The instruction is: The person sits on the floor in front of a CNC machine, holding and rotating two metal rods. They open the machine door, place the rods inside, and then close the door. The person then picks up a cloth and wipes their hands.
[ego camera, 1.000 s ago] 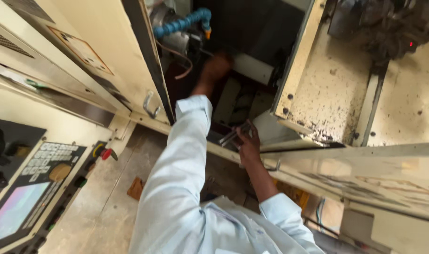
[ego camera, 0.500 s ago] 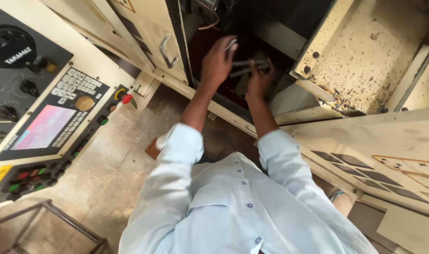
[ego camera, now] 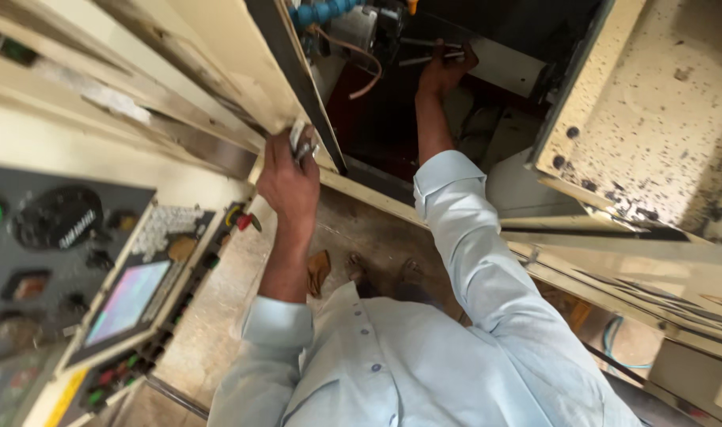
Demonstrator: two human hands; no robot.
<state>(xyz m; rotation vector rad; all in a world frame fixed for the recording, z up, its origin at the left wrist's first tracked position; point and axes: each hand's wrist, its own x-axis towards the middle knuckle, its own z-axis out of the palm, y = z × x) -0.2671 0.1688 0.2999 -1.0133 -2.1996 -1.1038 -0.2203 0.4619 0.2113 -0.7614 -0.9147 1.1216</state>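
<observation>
Head view looks down on a person in a pale blue shirt standing at the open door of a cream-coloured machine. Left hand [ego camera: 291,186] is raised to the door handle [ego camera: 300,142], its fingers curled shut around that metal grip at the edge of the sliding door [ego camera: 218,55]. Right hand [ego camera: 442,69] reaches deep into the dark machine chamber, fingers closed on a thin metal rod [ego camera: 428,55] lying across near the spindle area, just below a blue coolant hose [ego camera: 321,12] and a curling orange cable [ego camera: 361,63]. Exactly how firmly the rod is pinched cannot be told, as the fingers are partly in shadow.

A control panel [ego camera: 84,277] with a small screen, keypad and a red button sits to the left, close to the left elbow.

Risks, as I judge them: if the door slides while the right arm is inside, the forearm could be caught against the frame. A careless elbow could brush the panel's buttons. The rod might slip and fall into the chamber, or snag the orange cable.
</observation>
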